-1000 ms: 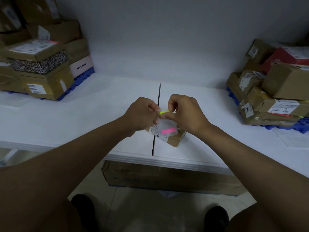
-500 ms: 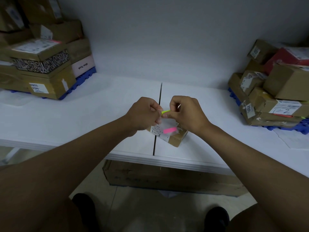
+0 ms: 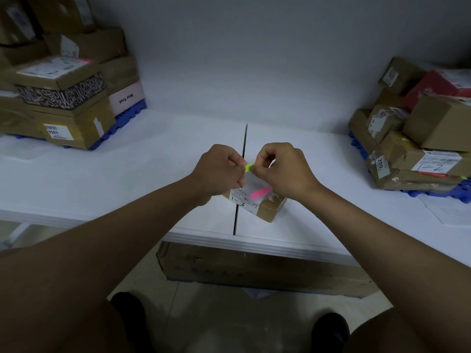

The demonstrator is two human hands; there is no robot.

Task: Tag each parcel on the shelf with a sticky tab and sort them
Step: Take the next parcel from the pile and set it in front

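- We see our left hand [image 3: 219, 171] and right hand [image 3: 283, 169] raised together over the middle of the white shelf [image 3: 158, 179], knuckles toward the camera.
- Between them sits a yellow-green sticky tab [image 3: 249, 166]; the curled fingers of both hands pinch it, one at each end.
- Our left hand seems also to hold a clear sheet of tabs [image 3: 254, 184] hanging below it, with a pink sticky tab [image 3: 260, 192] on it; how the fingers hold that sheet we cannot tell.
- Under our hands a small cardboard parcel [image 3: 265, 208] rests on the shelf, across the dark seam [image 3: 235, 220] between the two shelf boards, near the front edge.
- Its white label [image 3: 240, 201] bears a handwritten "1-3".
- To the far left, a stack of cardboard boxes [image 3: 63, 98] stands on a blue pallet [image 3: 127, 115]; a pink tab shows on one upper box.
- To the far right, another pile of parcels [image 3: 418, 138] lies on a blue pallet; one label there reads "-2".
- Below the shelf a long flat carton [image 3: 254, 271] lies on the floor, and our dark shoes [image 3: 328, 329] show at the bottom.
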